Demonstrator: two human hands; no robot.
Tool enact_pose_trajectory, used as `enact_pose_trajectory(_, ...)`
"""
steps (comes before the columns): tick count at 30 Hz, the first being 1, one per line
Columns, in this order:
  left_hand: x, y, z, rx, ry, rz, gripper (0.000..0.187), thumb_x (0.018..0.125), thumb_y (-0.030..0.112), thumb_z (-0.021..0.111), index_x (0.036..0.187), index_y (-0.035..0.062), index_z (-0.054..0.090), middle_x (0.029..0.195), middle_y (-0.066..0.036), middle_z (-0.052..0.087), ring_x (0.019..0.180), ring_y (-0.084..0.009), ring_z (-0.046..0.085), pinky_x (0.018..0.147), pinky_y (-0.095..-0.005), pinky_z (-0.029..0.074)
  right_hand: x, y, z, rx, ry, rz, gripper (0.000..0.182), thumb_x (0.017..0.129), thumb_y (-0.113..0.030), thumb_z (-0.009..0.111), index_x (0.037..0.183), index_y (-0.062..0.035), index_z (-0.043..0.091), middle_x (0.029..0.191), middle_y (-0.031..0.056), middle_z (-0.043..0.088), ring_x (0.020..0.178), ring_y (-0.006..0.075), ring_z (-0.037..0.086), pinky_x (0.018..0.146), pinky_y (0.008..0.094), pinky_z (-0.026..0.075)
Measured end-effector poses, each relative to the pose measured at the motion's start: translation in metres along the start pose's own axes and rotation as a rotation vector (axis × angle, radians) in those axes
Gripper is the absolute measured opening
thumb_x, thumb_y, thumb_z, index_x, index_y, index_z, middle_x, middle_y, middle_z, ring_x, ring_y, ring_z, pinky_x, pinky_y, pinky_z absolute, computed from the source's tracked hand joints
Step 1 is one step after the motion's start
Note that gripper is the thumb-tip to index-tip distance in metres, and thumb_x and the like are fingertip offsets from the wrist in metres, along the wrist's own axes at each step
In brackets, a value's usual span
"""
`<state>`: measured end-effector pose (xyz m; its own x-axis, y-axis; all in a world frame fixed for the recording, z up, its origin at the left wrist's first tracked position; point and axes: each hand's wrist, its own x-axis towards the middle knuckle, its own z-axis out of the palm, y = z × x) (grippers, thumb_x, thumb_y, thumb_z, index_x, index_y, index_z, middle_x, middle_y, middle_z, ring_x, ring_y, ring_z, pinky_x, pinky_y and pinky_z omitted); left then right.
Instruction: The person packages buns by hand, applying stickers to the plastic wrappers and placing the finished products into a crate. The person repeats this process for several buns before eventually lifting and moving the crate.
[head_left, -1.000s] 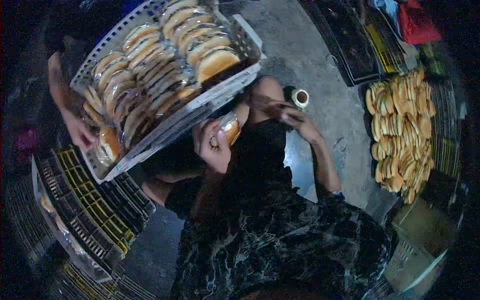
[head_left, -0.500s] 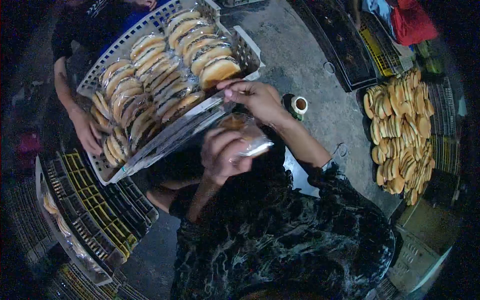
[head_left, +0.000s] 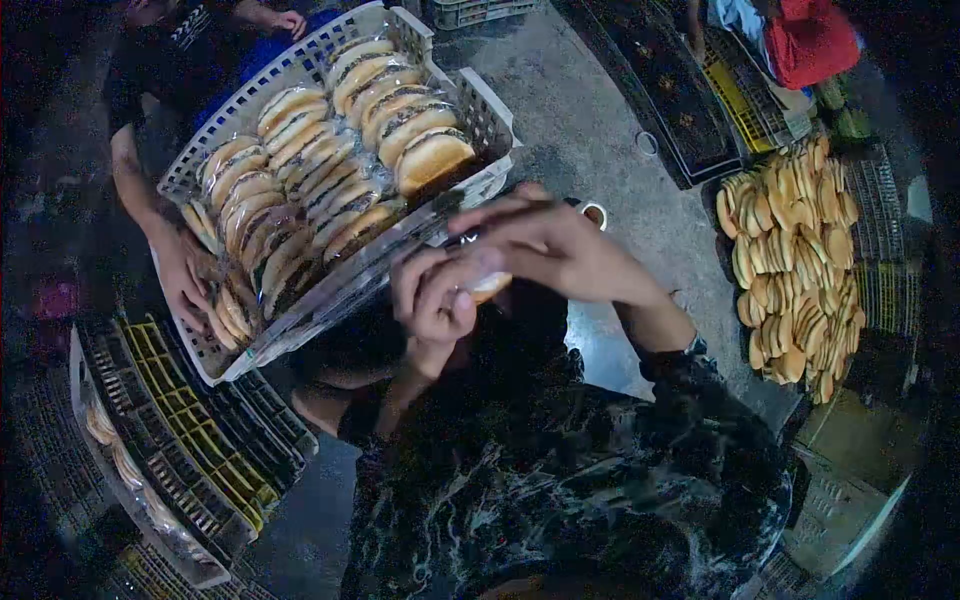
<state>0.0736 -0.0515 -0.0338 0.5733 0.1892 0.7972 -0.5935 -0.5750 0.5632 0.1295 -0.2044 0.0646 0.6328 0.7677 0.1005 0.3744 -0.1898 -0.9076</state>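
Note:
My left hand (head_left: 435,300) is closed around a filled bun (head_left: 492,288), of which only a pale piece shows past the fingers. Across from it, my right hand (head_left: 565,250) reaches over the bun from the right, its fingers blurred and overlapping my left hand in this view. I cannot tell whether the right fingers pinch anything. Both hands are just in front of the near wall of a white plastic crate (head_left: 490,95). Rows of plastic-wrapped filled buns (head_left: 435,160) stand on edge inside that crate.
Another person's hand (head_left: 190,285) rests at the crate's left end. Stacked crates (head_left: 190,410) stand lower left. At right lies a big pile of unwrapped buns (head_left: 795,270) beside dark racks (head_left: 885,220). A cup (head_left: 594,214) is behind my right hand, and a red cloth (head_left: 815,45) shows top right.
My right hand has come away from the crate's near rim and in over my left hand. The wrapped bun in my left hand has turned and is more covered by fingers.

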Motion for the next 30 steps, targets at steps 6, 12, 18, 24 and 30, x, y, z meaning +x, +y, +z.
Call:
enact_pose_trajectory(6, -0.009, 0.004, -0.006, -0.006, 0.011, -0.024, 0.03, 0.081, 0.03, 0.041, 0.076, 0.004, 0.055, 0.087, -0.011, 0.053, 0.076, -0.0277, 0.051, 0.068, -0.0361, 0.042, 0.051, 0.065, 0.023, -0.244, -0.338, 0.511, 0.033, 0.071, -0.019, 0.059, 0.097, 0.0004, 0.054, 0.104, 0.0158, 0.053, 0.095, 0.0193, 0.05, 0.079, 0.0283, 0.038)
enact_pose_trajectory(12, -0.014, -0.025, -0.004, 0.056, -0.014, -0.53, 0.028, 0.082, 0.024, 0.039, 0.08, -0.0001, 0.052, 0.078, -0.015, 0.054, 0.073, -0.0293, 0.052, 0.067, -0.0362, 0.041, 0.044, 0.074, 0.051, 0.631, 0.082, 0.333, 0.052, 0.068, -0.035, 0.064, 0.102, 0.0022, 0.049, 0.094, 0.0106, 0.057, 0.087, 0.019, 0.052, 0.082, 0.0299, 0.038)
enact_pose_trajectory(18, 0.069, -0.081, 0.018, 0.061, -0.014, -0.34, 0.03, 0.079, 0.027, 0.048, 0.087, -0.002, 0.052, 0.078, -0.015, 0.054, 0.079, -0.0247, 0.05, 0.07, -0.035, 0.038, 0.068, 0.06, -0.004, 0.046, 0.42, 0.188, 0.052, 0.071, -0.02, 0.063, 0.112, 0.0012, 0.039, 0.096, 0.0131, 0.055, 0.088, 0.0198, 0.053, 0.075, 0.0296, 0.042)
enact_pose_trajectory(24, 0.036, -0.102, 0.054, 0.374, -0.825, -0.276, 0.051, 0.081, 0.043, 0.038, 0.107, 0.0004, 0.047, 0.092, -0.025, 0.053, 0.089, -0.0371, 0.05, 0.079, -0.0419, 0.038, 0.164, 0.202, -0.025, -0.94, -0.007, -0.002, 0.044, 0.062, -0.015, 0.06, 0.102, -0.0014, 0.048, 0.096, 0.0182, 0.053, 0.085, 0.034, 0.052, 0.073, 0.0367, 0.044)
enact_pose_trajectory(30, 0.058, -0.077, 0.027, 0.172, -1.007, -0.528, 0.056, 0.079, 0.052, 0.036, 0.111, 0.0072, 0.048, 0.102, -0.022, 0.051, 0.096, -0.0342, 0.049, 0.085, -0.0387, 0.036, 0.148, 0.156, -0.012, -1.156, -0.002, -0.145, 0.052, 0.063, -0.025, 0.06, 0.107, -0.0033, 0.044, 0.106, 0.0203, 0.047, 0.098, 0.0322, 0.047, 0.086, 0.0429, 0.034)
